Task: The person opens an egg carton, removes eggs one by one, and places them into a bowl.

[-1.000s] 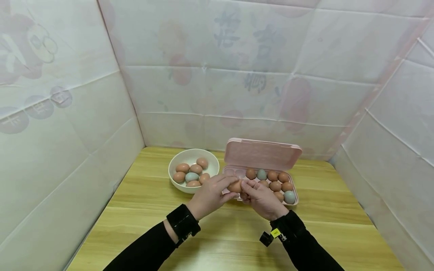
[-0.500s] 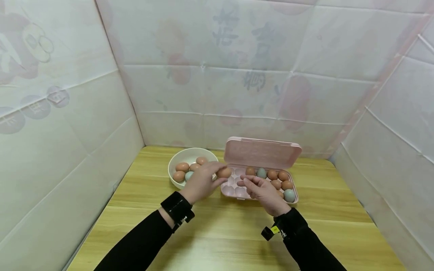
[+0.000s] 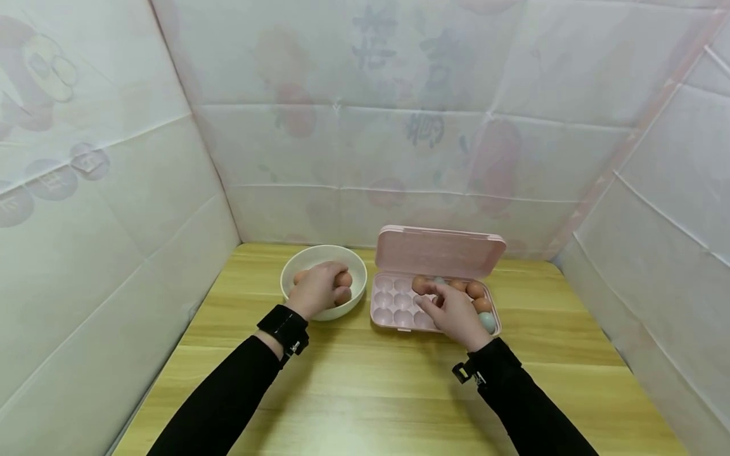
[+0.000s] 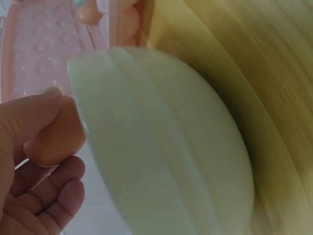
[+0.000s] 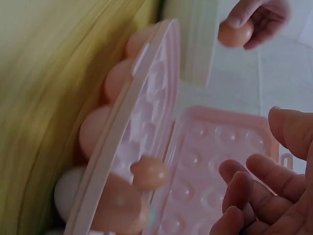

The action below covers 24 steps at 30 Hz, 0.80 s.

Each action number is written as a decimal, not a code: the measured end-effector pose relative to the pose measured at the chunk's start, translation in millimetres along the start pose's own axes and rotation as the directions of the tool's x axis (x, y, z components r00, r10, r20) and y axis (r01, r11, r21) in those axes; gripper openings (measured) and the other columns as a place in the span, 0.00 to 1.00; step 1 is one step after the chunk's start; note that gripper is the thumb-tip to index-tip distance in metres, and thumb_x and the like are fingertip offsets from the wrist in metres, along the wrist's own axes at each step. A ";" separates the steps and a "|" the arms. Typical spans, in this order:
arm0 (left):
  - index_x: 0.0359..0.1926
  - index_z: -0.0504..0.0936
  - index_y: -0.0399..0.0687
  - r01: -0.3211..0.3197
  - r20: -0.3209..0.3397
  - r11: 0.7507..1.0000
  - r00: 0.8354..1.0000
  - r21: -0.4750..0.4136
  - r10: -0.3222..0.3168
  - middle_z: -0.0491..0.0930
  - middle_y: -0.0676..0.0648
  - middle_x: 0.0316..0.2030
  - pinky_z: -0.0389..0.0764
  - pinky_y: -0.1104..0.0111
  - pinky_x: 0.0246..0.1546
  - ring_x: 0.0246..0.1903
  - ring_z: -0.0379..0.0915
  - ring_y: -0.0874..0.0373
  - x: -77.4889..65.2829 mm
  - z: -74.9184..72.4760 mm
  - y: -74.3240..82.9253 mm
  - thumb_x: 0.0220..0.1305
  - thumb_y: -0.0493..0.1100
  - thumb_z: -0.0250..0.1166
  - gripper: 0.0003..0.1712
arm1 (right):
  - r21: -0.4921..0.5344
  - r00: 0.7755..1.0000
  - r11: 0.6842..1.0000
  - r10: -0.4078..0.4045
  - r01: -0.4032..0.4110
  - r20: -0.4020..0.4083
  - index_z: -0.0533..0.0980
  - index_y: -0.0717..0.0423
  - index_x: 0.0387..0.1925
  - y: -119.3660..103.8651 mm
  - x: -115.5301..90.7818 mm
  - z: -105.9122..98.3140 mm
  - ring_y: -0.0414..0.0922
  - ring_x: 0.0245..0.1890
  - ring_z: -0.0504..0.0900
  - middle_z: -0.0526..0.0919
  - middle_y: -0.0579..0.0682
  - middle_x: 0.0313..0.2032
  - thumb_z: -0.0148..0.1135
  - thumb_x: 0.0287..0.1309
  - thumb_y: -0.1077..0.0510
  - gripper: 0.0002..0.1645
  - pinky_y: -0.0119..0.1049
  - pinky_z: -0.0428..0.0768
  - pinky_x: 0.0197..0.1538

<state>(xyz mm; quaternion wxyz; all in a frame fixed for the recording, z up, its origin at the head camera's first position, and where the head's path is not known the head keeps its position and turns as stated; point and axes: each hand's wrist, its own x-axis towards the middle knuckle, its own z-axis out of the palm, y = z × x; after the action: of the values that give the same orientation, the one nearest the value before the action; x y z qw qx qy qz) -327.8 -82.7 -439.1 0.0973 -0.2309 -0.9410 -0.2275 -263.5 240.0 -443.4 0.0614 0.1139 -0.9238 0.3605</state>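
Note:
Inside the cream bowl [image 3: 305, 259], at the left, my left hand [image 3: 312, 290] pinches a brown egg [image 4: 57, 136] between thumb and fingers. In the left wrist view the egg is just beyond the bowl's rim. Other brown eggs in the bowl are partly hidden by this hand. To the right stands a pink egg carton [image 3: 383, 299] with its lid [image 3: 439, 250] raised. My right hand [image 3: 458, 313] hovers over it, fingers loosely bent and holding nothing. Several brown eggs [image 3: 481, 306] and a pale blue-green egg [image 3: 487, 322] sit in the carton's right part; the right hand covers some of them.
Bowl and carton stand side by side near the back of a wooden table [image 3: 353, 386]. White printed sheeting [image 3: 353, 152] encloses the back and both sides. The carton's left cups hold no eggs.
Both hands held the brown egg over the carton one second ago. The right hand let go and shifted slightly right, while the left carried the egg leftward into the bowl.

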 end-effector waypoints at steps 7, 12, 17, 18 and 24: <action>0.41 0.84 0.55 0.066 0.050 0.998 0.997 0.010 -0.066 0.80 0.56 0.30 0.62 0.62 0.27 0.34 0.77 0.60 1.4 -0.7 -8.5 0.63 0.45 0.79 0.11 | -0.089 1.000 0.996 -0.018 0.016 -0.014 0.80 0.57 0.65 8.4 3.4 -2.2 0.37 0.17 0.73 0.84 0.48 0.24 0.68 0.73 0.51 0.24 0.30 0.72 0.22; 0.47 0.86 0.52 0.081 0.093 0.997 0.992 0.015 -0.082 0.80 0.57 0.28 0.66 0.61 0.33 0.34 0.77 0.59 2.5 0.6 -14.1 0.64 0.43 0.78 0.12 | -0.104 0.999 0.994 -0.023 0.020 -0.025 0.80 0.58 0.65 10.9 3.1 -1.9 0.36 0.20 0.74 0.90 0.59 0.48 0.69 0.73 0.51 0.25 0.31 0.72 0.24; 0.49 0.86 0.51 0.090 0.126 0.995 0.988 0.037 -0.094 0.80 0.57 0.26 0.73 0.63 0.33 0.32 0.78 0.60 2.2 2.1 -18.9 0.62 0.41 0.77 0.16 | -0.172 0.999 0.985 -0.037 0.031 -0.035 0.81 0.59 0.61 11.4 4.1 -1.7 0.35 0.20 0.75 0.87 0.53 0.31 0.69 0.72 0.51 0.23 0.34 0.77 0.28; 0.50 0.86 0.51 0.092 0.129 0.995 0.987 0.046 -0.097 0.80 0.58 0.26 0.74 0.63 0.33 0.31 0.77 0.60 2.2 2.7 -19.6 0.61 0.41 0.78 0.17 | -0.188 0.998 0.982 -0.039 0.031 -0.039 0.82 0.59 0.60 11.4 4.5 -1.9 0.36 0.20 0.77 0.87 0.52 0.30 0.70 0.72 0.51 0.23 0.35 0.80 0.30; 0.49 0.86 0.46 0.327 0.235 0.913 0.933 -0.245 -0.271 0.87 0.51 0.27 0.74 0.70 0.37 0.28 0.76 0.63 4.5 9.3 -19.5 0.68 0.43 0.71 0.12 | -0.291 0.996 0.956 -0.060 0.040 -0.059 0.82 0.58 0.62 11.3 6.9 -4.2 0.53 0.39 0.91 0.90 0.60 0.52 0.72 0.70 0.49 0.25 0.54 0.89 0.47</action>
<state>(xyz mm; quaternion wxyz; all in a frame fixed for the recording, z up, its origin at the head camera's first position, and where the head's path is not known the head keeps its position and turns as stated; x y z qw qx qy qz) -341.8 -92.0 -453.4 -0.0658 -0.1165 -0.9284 -0.3467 -272.9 249.8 -446.3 0.1178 0.1149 -0.9607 0.2234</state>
